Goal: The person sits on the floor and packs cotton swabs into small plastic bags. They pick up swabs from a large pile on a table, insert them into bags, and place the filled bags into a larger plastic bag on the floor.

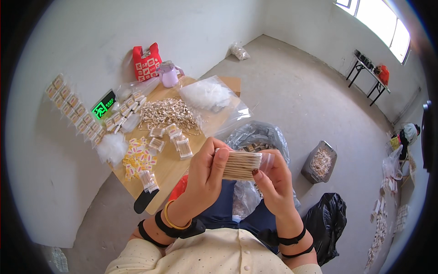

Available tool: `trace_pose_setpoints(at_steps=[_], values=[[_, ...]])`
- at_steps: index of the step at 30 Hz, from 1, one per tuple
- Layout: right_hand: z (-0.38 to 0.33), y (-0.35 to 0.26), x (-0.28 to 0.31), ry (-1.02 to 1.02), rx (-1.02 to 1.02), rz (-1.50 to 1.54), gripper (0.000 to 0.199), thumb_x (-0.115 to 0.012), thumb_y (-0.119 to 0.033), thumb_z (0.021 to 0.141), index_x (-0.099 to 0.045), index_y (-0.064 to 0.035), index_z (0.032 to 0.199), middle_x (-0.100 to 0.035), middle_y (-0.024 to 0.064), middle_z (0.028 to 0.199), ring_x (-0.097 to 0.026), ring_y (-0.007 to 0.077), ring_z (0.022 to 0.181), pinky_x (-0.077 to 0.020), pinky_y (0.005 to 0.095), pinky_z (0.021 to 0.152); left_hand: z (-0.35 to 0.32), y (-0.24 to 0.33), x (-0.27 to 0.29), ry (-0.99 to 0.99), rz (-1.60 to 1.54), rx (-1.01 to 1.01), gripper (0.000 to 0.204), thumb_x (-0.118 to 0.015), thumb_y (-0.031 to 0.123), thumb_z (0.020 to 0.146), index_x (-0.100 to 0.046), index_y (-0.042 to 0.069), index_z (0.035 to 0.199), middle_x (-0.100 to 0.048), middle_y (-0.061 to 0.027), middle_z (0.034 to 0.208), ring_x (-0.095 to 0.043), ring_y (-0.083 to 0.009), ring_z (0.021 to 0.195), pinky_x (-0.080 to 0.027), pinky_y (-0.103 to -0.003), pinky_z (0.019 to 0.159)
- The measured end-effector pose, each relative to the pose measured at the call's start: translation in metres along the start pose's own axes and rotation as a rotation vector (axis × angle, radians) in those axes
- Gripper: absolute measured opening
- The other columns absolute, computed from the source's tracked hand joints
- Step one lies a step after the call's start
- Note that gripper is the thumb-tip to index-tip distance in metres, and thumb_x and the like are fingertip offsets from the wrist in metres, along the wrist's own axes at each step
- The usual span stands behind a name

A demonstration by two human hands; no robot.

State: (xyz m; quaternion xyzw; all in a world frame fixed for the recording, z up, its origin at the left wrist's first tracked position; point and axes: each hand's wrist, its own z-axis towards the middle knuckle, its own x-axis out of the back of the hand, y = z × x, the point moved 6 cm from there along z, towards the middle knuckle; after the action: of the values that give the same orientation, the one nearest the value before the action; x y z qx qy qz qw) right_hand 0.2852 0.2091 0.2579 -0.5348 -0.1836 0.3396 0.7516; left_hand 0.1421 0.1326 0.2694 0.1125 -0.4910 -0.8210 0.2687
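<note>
A flat bundle of cotton swabs (241, 165) is held up in front of my chest, the sticks lying side by side. My left hand (205, 171) grips its left end, thumb across the front. At the other end, my right hand (277, 187) pinches the clear plastic edge of the small bag around the swabs, its thumb near the lower right corner. Below and behind the hands, a large clear plastic bag (279, 136) contains several packs. On the wooden table (182, 165) to the left are packed swab bundles (184, 148) and a heap of loose cotton swabs (166, 113).
Yellow-and-white cards (138, 160) and stacked packs (75, 109) cover the table's left side. Clear bags (207, 93), a lilac jug (169, 76) and a red bag (146, 64) stand farther back. A grey bin (311, 176) of swabs and a black bag (325, 223) rest on the floor at right.
</note>
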Motion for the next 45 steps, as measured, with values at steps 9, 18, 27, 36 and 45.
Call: trace_pose_setpoints(at_steps=[9, 18, 27, 36, 45], values=[[-0.002, -0.004, 0.004, 0.041, -0.027, 0.019, 0.016, -0.055, 0.0, 0.09, -0.054, 0.0021, 0.106, -0.058, 0.0024, 0.095, -0.055, 0.007, 0.091, -0.0444, 0.0232, 0.084, -0.006, -0.002, -0.007, -0.105, -0.057, 0.123, 0.031, -0.04, 0.031, 0.105, -0.05, 0.002, 0.099, -0.058, -0.0024, 0.072, -0.049, -0.0042, 0.053, -0.039, -0.019, 0.048], [-0.002, -0.008, 0.015, 0.048, -0.024, -0.074, 0.012, -0.056, -0.003, 0.089, -0.055, 0.0, 0.1, -0.057, 0.0025, 0.088, -0.053, 0.0081, 0.085, -0.0433, 0.0241, 0.08, -0.005, -0.004, -0.012, -0.252, -0.058, 0.132, 0.029, -0.046, 0.031, 0.104, -0.042, 0.005, 0.117, -0.06, -0.002, 0.08, -0.05, -0.0029, 0.056, -0.04, -0.017, 0.05], [-0.003, -0.031, 0.018, 0.264, 0.275, -0.232, 0.022, -0.065, 0.004, 0.081, -0.057, -0.002, 0.101, -0.058, 0.0064, 0.091, -0.057, 0.0165, 0.081, -0.0464, 0.0295, 0.077, -0.008, -0.007, -0.016, -0.259, -0.22, 0.179, 0.035, -0.051, 0.03, 0.102, -0.039, 0.006, 0.123, -0.06, -0.0042, 0.088, -0.054, -0.0048, 0.061, -0.043, -0.018, 0.053], [0.001, -0.052, 0.019, 0.119, 0.354, -0.598, 0.019, -0.07, 0.005, 0.08, -0.062, -0.0031, 0.095, -0.06, 0.0104, 0.09, -0.062, 0.0229, 0.078, -0.0508, 0.0321, 0.069, -0.006, 0.004, -0.015, -0.295, -0.053, 0.037, 0.034, -0.051, 0.023, 0.102, -0.04, 0.003, 0.127, -0.057, -0.0107, 0.105, -0.056, -0.0086, 0.074, -0.047, -0.021, 0.062], [0.005, -0.052, 0.024, 0.047, 0.328, -0.579, 0.019, -0.069, 0.004, 0.082, -0.061, -0.0015, 0.098, -0.062, 0.0102, 0.089, -0.066, 0.0223, 0.08, -0.0529, 0.0312, 0.072, -0.007, 0.009, -0.014, -0.295, -0.016, -0.008, 0.034, -0.051, 0.022, 0.102, -0.04, 0.002, 0.127, -0.057, -0.0121, 0.106, -0.057, -0.01, 0.075, -0.049, -0.023, 0.063]])
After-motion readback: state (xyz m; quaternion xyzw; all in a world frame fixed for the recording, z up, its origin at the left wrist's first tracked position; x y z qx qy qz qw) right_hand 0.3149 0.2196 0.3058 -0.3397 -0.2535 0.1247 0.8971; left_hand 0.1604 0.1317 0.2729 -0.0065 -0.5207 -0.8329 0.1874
